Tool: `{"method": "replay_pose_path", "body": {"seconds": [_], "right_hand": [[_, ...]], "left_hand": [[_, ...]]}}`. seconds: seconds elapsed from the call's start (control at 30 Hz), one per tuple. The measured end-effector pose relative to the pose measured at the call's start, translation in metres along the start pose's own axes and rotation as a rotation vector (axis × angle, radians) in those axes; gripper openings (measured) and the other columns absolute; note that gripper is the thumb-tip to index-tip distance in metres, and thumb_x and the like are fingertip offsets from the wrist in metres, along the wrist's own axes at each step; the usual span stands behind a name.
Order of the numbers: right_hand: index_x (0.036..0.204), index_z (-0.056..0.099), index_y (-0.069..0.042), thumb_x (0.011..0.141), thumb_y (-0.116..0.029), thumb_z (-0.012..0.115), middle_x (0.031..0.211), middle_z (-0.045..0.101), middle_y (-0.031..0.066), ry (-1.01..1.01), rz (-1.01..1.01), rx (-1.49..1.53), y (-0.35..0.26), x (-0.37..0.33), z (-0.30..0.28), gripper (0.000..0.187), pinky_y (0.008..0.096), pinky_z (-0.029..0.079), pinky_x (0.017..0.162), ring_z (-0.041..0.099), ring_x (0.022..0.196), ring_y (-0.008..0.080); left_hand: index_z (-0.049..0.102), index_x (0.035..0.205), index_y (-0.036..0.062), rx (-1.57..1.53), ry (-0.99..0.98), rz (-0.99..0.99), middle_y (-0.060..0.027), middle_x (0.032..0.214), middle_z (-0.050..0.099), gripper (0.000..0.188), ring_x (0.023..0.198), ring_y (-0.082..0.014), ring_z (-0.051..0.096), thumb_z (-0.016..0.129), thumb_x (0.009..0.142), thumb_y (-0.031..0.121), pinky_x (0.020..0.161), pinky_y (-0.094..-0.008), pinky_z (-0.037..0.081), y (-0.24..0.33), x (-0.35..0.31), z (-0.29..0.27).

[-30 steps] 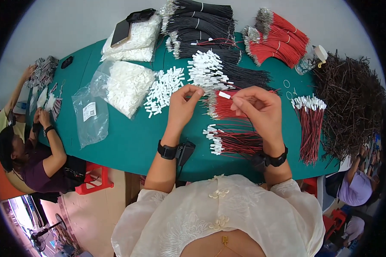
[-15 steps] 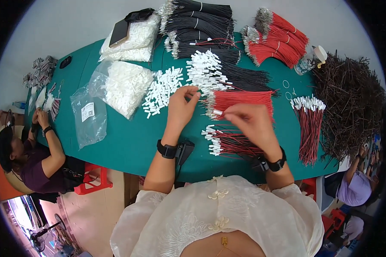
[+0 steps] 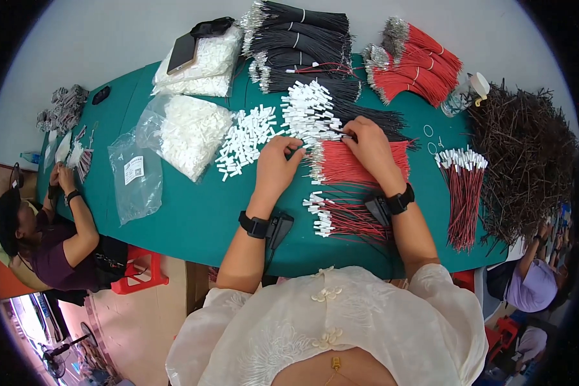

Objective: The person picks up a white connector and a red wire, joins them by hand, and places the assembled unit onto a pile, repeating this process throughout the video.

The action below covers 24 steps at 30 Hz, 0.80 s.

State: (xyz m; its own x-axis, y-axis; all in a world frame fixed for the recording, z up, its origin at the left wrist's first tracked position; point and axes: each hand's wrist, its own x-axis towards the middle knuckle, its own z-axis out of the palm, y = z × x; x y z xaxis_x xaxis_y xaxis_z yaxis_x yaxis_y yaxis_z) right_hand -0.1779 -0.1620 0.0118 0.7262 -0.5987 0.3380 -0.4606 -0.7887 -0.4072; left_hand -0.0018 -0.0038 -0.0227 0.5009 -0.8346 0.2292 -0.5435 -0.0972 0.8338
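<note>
with right fingers (image 3: 355, 125) at the black wires (image 3: 391, 120) on the counter (image 3: 199, 209), cannot tell whether clamped, left fingers (image 3: 292, 142) apart near white connectors (image 3: 307, 108), looks light and bendy, probably best pinched just behind those.
</note>
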Motion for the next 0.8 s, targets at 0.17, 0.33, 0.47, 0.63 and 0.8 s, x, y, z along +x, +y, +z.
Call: {"method": "replay_pose_path", "body": {"seconds": [0.17,0.33,0.47,0.63,0.8], "right_hand": [[0.090,0.071,0.000,0.079,-0.005,0.075,0.080,0.066,0.0127,-0.010,0.015,0.076,0.006,0.000,-0.003,0.012,0.0398,0.051,0.069,0.064,0.077,0.0309],[0.087,0.072,-0.001,0.078,-0.005,0.075,0.083,0.068,0.0120,0.081,-0.026,0.110,0.002,-0.002,-0.011,0.011,0.0407,0.051,0.072,0.064,0.080,0.0312],[0.086,0.072,-0.002,0.080,-0.008,0.073,0.084,0.067,0.0112,0.076,-0.061,0.143,-0.007,-0.003,-0.012,0.009,0.0432,0.052,0.076,0.064,0.084,0.0317],[0.087,0.072,-0.001,0.079,-0.006,0.075,0.085,0.069,0.0117,0.032,-0.144,0.129,-0.022,-0.006,-0.011,0.009,0.0408,0.052,0.074,0.064,0.084,0.0311],[0.088,0.072,0.000,0.079,-0.004,0.075,0.086,0.069,0.0120,0.006,-0.183,0.129,-0.028,-0.004,-0.012,0.010,0.0397,0.053,0.074,0.065,0.084,0.0307]], "left_hand": [[0.072,0.104,0.0049,-0.041,0.009,-0.017,-0.0069,0.092,0.070,0.020,0.076,-0.0167,0.062,0.076,0.085,0.011,0.067,-0.0303,0.050,-0.001,-0.001,-0.001],[0.072,0.106,0.0049,-0.172,0.029,-0.033,-0.0055,0.093,0.070,0.020,0.078,-0.0135,0.063,0.075,0.087,0.009,0.067,-0.0284,0.050,0.007,0.000,-0.002],[0.072,0.108,0.0037,-0.375,0.035,-0.064,-0.0044,0.094,0.069,0.020,0.079,-0.0114,0.062,0.073,0.089,0.009,0.068,-0.0262,0.050,0.021,0.004,-0.003],[0.072,0.111,0.0005,-0.476,0.010,-0.057,-0.0028,0.096,0.072,0.019,0.081,-0.0073,0.062,0.069,0.094,0.009,0.072,-0.0221,0.049,0.021,0.002,-0.002],[0.074,0.107,0.0005,-0.550,0.021,-0.141,-0.0042,0.088,0.074,0.016,0.075,-0.0080,0.064,0.069,0.093,0.006,0.070,-0.0224,0.050,0.019,0.002,-0.005]]}}
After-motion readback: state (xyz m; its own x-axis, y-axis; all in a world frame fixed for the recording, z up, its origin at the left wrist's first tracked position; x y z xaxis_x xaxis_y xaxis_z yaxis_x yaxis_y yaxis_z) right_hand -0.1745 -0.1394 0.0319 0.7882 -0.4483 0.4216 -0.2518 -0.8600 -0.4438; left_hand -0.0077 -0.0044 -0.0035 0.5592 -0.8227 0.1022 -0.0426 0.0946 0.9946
